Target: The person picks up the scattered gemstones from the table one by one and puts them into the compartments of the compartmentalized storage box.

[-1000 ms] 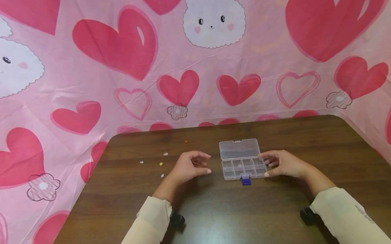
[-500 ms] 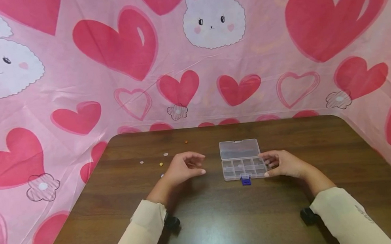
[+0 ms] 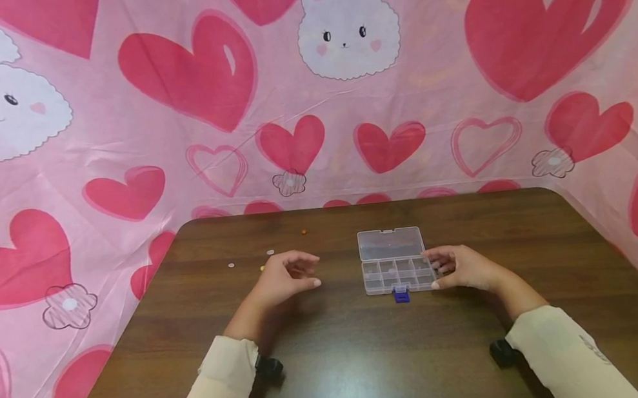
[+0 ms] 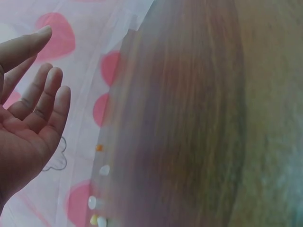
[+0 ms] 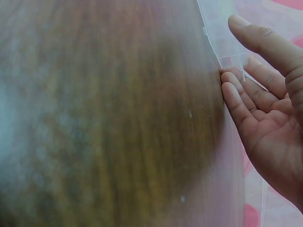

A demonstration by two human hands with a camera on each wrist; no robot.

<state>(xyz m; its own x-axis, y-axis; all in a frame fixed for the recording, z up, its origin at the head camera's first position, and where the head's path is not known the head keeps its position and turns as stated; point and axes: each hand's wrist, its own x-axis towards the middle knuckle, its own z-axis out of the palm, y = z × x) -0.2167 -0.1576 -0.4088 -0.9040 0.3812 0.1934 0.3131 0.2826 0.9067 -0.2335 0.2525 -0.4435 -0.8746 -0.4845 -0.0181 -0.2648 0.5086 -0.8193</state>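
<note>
A clear plastic compartment box (image 3: 398, 275) lies on the table with its lid (image 3: 390, 244) tipped back and a blue latch (image 3: 402, 295) at the front. My right hand (image 3: 462, 268) holds its right end, thumb at the front corner and fingers along the side; the right wrist view shows fingertips (image 5: 230, 87) right at the box corner. To the left, my left hand (image 3: 281, 279) hovers over the table with nothing in it, thumb and fingers spread apart. Small pill-like pieces lie around it: an orange one (image 3: 303, 232), white ones (image 3: 270, 252), and a yellow one (image 3: 263, 268) partly covered by the hand.
The brown wooden table (image 3: 371, 362) has rounded far corners. A pink cloth (image 3: 434, 76) with hearts and rabbits hangs behind it and along both sides. Each wrist carries a black camera (image 3: 503, 353).
My left hand has drifted left, away from the box, and now covers a white piece and part of the yellow one. The right hand and the box have stayed put.
</note>
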